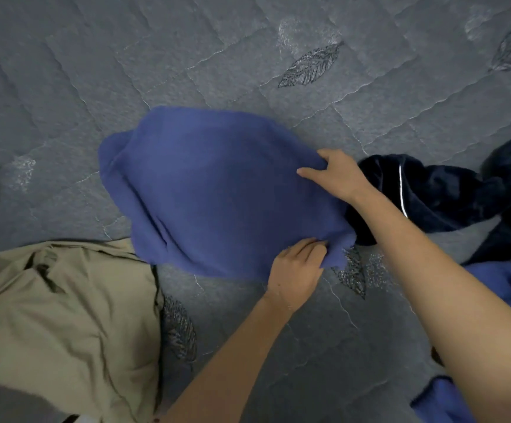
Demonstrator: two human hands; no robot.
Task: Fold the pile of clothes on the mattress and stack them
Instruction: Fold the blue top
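Cloth of blue fleece lies spread on the grey quilted mattress, its long axis running left to right with the right end tilted slightly towards the person. Both hands hold that right end. The left hand pinches the near corner with curled fingers, and the right hand grips the far corner, thumb on top and fingers tucked under the edge. The rest of the cloth stretches leftward, away from the fingers. A dark navy garment with a pale stripe lies just right of the cloth. A beige garment lies to its near left, and more blue fabric to its near right.
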